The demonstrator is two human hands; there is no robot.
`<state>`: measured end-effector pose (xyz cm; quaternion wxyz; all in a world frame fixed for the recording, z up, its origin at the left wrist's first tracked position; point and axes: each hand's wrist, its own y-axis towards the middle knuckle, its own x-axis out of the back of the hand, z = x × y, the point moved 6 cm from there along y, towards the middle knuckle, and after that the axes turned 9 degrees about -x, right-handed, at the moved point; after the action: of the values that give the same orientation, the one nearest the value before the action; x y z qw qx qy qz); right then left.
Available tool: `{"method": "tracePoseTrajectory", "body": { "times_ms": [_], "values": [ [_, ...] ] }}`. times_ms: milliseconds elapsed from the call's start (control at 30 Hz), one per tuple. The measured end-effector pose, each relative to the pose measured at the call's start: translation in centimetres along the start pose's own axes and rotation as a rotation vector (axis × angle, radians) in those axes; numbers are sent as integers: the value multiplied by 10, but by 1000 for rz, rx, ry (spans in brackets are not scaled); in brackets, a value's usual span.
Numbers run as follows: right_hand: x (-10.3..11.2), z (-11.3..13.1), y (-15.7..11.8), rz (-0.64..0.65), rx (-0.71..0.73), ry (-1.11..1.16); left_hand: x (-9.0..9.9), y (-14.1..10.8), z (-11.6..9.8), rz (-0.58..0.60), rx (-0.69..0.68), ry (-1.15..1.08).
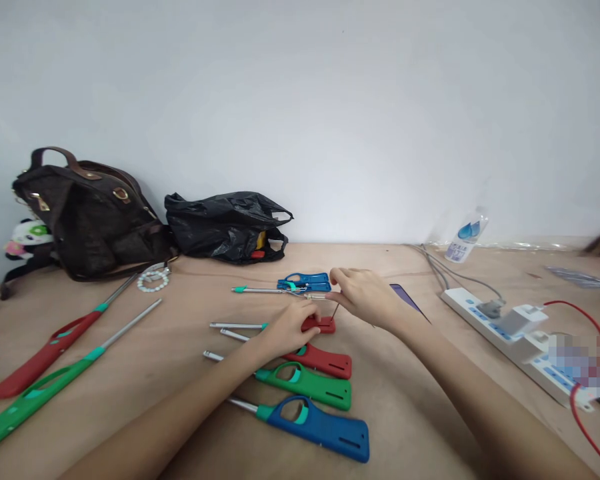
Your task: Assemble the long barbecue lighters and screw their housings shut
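Observation:
My left hand (pixel 291 325) presses with closed fingers on a red gas lighter (pixel 326 325) lying on the table, its handle partly hidden. Above the handle end, my right hand (pixel 364 295) pinches a thin dark-shafted tool (pixel 335 313), whose tip points down at the lighter. The tool's upper part is hidden in my fingers. Just beyond lies a blue lighter casing (pixel 307 279), taken apart, with a metal tube (pixel 260 290) and small inner parts beside it. Nearer me are another red lighter (pixel 330 361), a green lighter (pixel 325 391) and a blue lighter (pixel 330 430).
At the left lie a long red lighter (pixel 43 360) and a long green lighter (pixel 35 403). Behind are a dark bag (pixel 100 220), a bead bracelet (pixel 153 278) and a black plastic bag (pixel 220 223). A power strip (pixel 505 343) with cables and a bottle (pixel 467 235) are at the right.

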<state>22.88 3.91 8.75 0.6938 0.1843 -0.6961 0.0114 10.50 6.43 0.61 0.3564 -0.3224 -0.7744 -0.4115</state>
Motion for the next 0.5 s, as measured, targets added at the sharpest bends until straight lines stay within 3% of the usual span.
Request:
{"method": "tracePoseTrajectory", "body": {
  "times_ms": [100, 233, 400, 500],
  "values": [
    [4, 4, -4, -8, 112, 116, -1, 0, 1, 15, 7, 5],
    [1, -1, -2, 31, -31, -3, 0, 0, 0, 6, 2, -5],
    [5, 11, -4, -3, 108, 3, 0, 0, 0, 5, 6, -14],
    [1, 7, -4, 64, 39, -52, 0, -1, -1, 4, -2, -25]
  ]
}}
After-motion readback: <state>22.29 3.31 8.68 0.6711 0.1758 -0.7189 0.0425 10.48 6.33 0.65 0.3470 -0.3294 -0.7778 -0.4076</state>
